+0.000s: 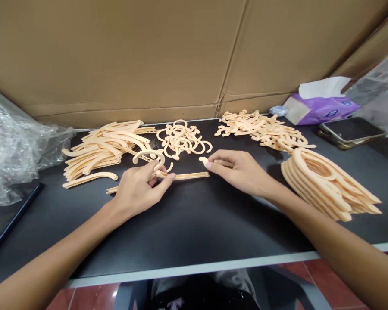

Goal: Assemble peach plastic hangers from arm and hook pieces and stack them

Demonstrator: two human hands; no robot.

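Forearms (80, 241) cross the table (194, 232) and its pale front edge (197, 268). Over mid-table, the left hand (136, 185) pinches a hook (162, 158) and bar (192, 176), the right hand (241, 170) a curved piece (203, 160). Black surface runs to the edge; piles (116, 140) and cardboard (116, 56) bound the back.

We are viewing the scene under moderate, diffuse light, apparently from above. We are observing weak shadow under the right forearm (310, 221), sheen on the black tabletop (210, 228), glints on the crumpled plastic (19, 146) and 1 bright reflection on the floor tiles (92, 297). We are resolving the left hand (140, 189) and right hand (241, 172) fairly clearly, while wide-angle distortion is stretching the stacked parts (320, 189) toward the edge.
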